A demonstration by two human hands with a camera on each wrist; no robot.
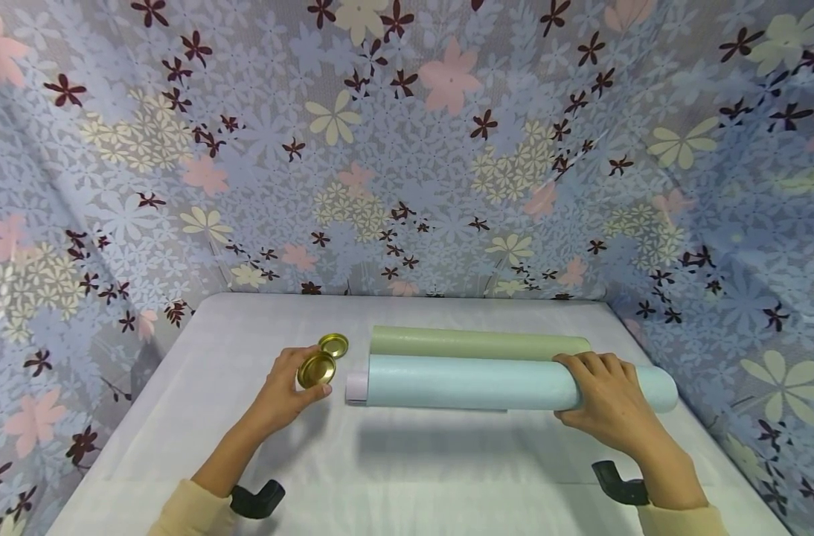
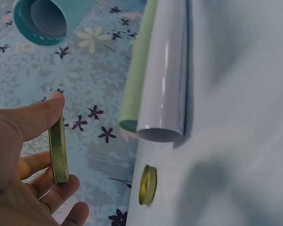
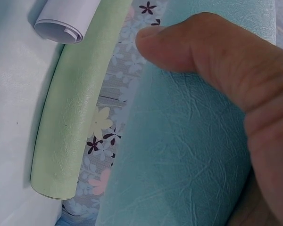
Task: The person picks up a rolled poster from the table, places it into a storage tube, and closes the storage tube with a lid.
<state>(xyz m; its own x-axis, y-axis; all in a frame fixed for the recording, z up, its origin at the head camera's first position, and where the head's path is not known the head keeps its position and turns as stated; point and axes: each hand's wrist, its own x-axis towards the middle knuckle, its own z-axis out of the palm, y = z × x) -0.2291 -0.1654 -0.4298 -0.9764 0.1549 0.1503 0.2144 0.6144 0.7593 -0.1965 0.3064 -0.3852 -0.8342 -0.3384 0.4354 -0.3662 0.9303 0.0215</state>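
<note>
My left hand (image 1: 280,394) pinches a shallow, round gold-coloured lid (image 1: 316,371) by its edge between thumb and fingers; the left wrist view shows this lid (image 2: 59,155) edge-on. Just beyond it, a second gold-coloured lid (image 1: 334,345) sits on the white table. With thumb and fingers round its right part, my right hand (image 1: 608,402) grips a light blue roll (image 1: 467,382) of textured sheet, raised above the table. Behind the blue roll lies a pale green roll (image 1: 474,340). A whitish-lilac roll (image 1: 356,388) is mostly hidden under it in the head view.
The white-covered table (image 1: 407,461) has a floral curtain (image 1: 407,186) rising at its back and sides. In the left wrist view, the lilac roll (image 2: 162,70) and green roll (image 2: 137,80) lie side by side. Black wrist mounts (image 1: 256,500) stick out by both sleeves.
</note>
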